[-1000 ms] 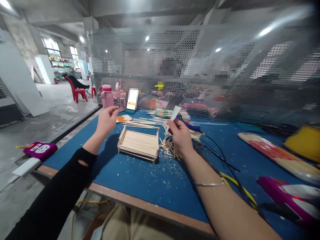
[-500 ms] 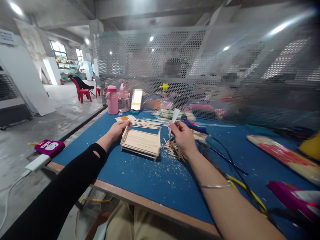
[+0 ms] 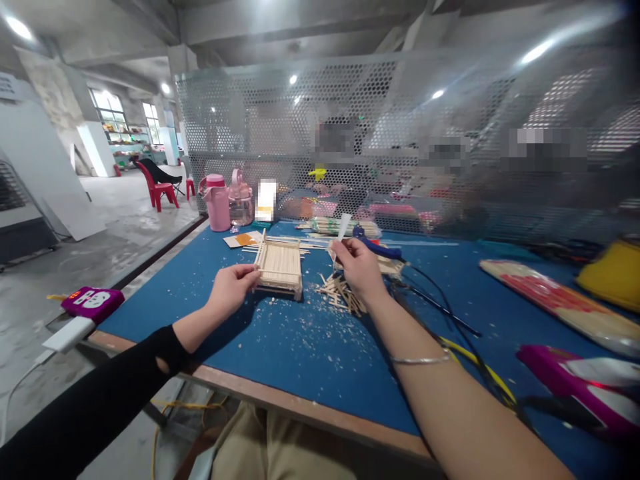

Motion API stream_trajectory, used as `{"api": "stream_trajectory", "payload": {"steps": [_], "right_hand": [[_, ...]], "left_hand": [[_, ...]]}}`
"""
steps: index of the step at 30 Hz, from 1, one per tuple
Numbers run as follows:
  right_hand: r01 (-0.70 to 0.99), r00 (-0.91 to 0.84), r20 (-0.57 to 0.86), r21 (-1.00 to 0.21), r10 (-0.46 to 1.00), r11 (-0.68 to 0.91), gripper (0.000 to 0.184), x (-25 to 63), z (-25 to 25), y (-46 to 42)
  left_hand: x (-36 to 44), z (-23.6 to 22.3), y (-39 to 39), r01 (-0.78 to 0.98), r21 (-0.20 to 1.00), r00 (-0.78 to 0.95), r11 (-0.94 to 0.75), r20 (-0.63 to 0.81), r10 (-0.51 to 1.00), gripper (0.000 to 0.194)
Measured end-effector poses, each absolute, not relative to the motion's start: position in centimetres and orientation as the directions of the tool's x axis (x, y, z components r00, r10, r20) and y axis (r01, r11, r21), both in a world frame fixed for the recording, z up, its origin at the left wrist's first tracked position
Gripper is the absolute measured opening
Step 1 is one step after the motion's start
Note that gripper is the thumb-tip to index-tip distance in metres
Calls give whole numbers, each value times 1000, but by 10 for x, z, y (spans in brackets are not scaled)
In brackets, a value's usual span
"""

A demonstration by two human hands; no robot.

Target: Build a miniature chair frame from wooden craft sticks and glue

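Note:
In the head view a small bed-like model built of thin wooden sticks (image 3: 281, 261) sits on the blue tabletop, with raised posts at its corners. My left hand (image 3: 231, 293) pinches its near left corner between thumb and fingers. Over to the right, my right hand (image 3: 357, 267) is closed on a white, flat, tapering strip (image 3: 345, 227) that points upward. Below that hand lies a heap of short cut sticks (image 3: 340, 293). A blue glue gun (image 3: 375, 248) rests just behind the right hand, partly covered by it.
Longer sticks, a packaged stick bundle (image 3: 345, 227) and a pink thermos (image 3: 217, 203) stand or lie at the back, before a perforated metal screen (image 3: 240, 113). Cables and a long red-and-tan packet (image 3: 555, 297) lie right. A purple power strip (image 3: 93, 301) sits at the left edge.
The stick model has been turned and now shows a narrower side. My left hand has moved nearer, to its near left corner. The right hand still holds the white strip.

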State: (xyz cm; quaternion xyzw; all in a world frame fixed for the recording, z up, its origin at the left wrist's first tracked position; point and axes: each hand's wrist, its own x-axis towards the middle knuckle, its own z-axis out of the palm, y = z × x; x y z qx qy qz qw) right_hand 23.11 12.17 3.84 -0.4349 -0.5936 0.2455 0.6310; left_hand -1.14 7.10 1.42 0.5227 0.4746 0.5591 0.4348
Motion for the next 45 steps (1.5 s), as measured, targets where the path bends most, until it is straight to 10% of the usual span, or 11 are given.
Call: {"api": "stream_trajectory", "payload": {"steps": [21,34,45], "right_hand": [[247,139,533,-835,835,492,44,228,40,118],[233,111,524,-840,845,490,45,225,38,120],[289,71,495,-841,866,457,45,219,29,118]], "left_hand": [[25,11,54,211,923,162,-323,293,942,28],[10,28,39,470,723,-9,-506,577,817,12],[33,25,67,710,477,228,-519,541,809,13]]}}
